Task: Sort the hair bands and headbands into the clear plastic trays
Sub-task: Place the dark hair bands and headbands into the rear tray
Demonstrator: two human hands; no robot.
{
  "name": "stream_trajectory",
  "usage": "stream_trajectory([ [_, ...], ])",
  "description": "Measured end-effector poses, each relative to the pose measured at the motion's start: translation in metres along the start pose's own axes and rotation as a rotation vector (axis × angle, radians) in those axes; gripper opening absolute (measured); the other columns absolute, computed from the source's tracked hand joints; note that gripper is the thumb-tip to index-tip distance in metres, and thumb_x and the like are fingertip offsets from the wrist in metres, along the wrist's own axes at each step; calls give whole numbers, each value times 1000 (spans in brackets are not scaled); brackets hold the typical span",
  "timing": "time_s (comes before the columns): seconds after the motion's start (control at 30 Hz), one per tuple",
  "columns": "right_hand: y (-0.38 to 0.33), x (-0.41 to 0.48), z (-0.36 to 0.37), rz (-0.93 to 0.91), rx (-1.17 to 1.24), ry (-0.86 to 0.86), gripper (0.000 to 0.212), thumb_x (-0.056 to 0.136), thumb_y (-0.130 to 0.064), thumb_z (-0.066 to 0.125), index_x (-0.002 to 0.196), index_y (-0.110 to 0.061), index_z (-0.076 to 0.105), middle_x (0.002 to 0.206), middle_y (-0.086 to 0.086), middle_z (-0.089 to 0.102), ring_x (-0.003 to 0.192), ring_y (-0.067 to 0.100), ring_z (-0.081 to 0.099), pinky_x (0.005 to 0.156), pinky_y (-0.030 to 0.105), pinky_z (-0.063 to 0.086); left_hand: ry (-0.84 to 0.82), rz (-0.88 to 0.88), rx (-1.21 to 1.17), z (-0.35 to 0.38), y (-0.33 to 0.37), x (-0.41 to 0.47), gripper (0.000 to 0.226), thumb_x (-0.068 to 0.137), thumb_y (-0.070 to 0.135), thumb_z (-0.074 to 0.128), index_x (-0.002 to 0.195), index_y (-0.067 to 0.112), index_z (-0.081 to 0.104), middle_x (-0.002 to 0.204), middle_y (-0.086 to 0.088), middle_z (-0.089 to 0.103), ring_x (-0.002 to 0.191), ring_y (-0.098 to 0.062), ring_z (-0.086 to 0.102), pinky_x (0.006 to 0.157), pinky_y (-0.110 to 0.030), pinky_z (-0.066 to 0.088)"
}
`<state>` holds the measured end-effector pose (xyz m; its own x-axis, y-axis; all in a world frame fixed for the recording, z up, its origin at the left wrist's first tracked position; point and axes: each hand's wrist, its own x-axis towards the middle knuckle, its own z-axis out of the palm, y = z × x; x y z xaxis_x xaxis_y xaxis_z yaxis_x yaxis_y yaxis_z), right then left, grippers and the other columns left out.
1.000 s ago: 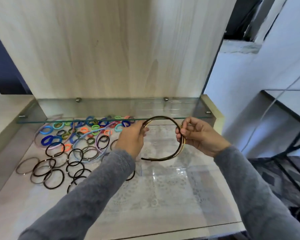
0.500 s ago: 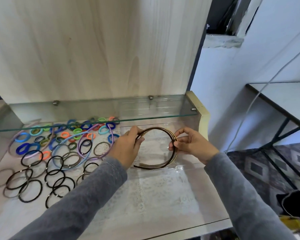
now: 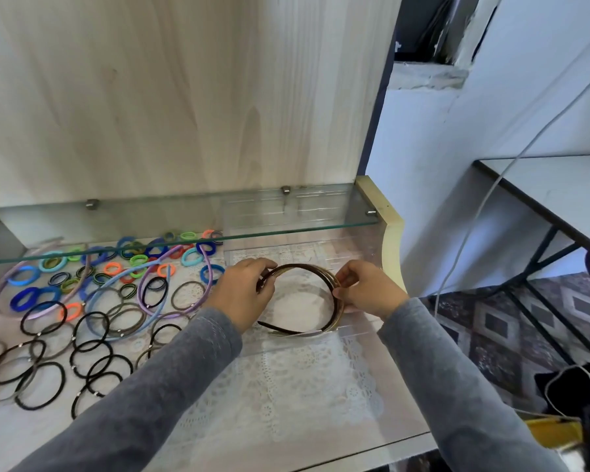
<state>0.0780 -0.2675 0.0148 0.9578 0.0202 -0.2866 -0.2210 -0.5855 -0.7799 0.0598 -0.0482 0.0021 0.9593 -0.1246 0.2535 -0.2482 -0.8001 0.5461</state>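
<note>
- Left hand [image 3: 242, 294]: fingers curled, pinching the left side of a stack of thin dark and gold headbands [image 3: 304, 267].
- Right hand [image 3: 368, 291]: fingers and thumb pinching the right side of the same stack.
- Judged purpose: gripping opposite sides keeps the nested arcs aligned so they go down as one bundle.
- Location: the stack is over the clear plastic tray [image 3: 304, 350], open ends low at its front. Contact with the tray floor cannot be confirmed.
- Count, held headbands: at least three; the exact number is unclear.
- Count, trays: one made out with certainty.
- Count, pastel headbands [image 3: 97, 303] lying unsorted to the left: at least three.
- Count, elastic hair bands [image 3: 92, 349]: several dozen, coloured towards the back and black nearer, all outside the tray.
- Judged progress: early.
</note>
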Motion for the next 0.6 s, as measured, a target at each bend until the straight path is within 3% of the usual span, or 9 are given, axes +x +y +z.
stream_trajectory([
  [0.23,-1,-1,4,-68,-319,82,12,83,-14,66,92,-19,60,94,-1,61,87,16,55,78,26,46,-53,-51,2,2,1,-1,25,94,23,56,118,18,62,109,1,64,88,-7,52,80,-15,39],
  [0.4,-3,-6,7,-122,-446,129,28,85,-22,63,112,-19,57,109,0,56,102,18,52,89,31,47,-97,-66,32,2,0,2,28,95,25,53,120,18,64,107,0,60,88,-10,50,80,-18,38],
  [0.6,-11,-13,12,-202,-609,153,21,85,-25,64,103,-15,59,101,3,54,94,20,53,80,28,45,-123,-87,34,-5,4,7,30,96,21,49,121,17,65,111,-2,61,84,-8,48,79,-16,35],
])
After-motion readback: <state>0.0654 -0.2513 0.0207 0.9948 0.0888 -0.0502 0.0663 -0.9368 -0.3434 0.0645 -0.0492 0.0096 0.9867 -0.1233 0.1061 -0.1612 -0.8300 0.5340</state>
